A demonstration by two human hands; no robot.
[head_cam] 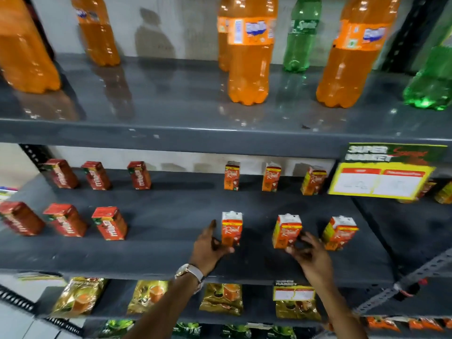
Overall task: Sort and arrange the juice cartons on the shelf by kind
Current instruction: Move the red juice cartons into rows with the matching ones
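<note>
On the middle shelf [171, 253], red juice cartons stand at the left in two rows, one front carton [109, 226] nearest the centre. Orange juice cartons stand at the right in two rows. My left hand [210, 245] is beside the front-left orange carton [231, 227], thumb raised apart, fingertips touching its base. My right hand [309, 255] reaches the front-middle orange carton [286, 231], thumb and fingers pinching its lower right corner. A third front orange carton [340, 232] stands free to the right. All cartons are upright.
Above, a shelf holds large orange soda bottles [248, 59] and green bottles [300, 33]. A yellow price tag [379, 179] hangs at the right, hiding cartons behind it. Gold pouches [221, 299] lie on the shelf below. A gap separates the red and orange groups.
</note>
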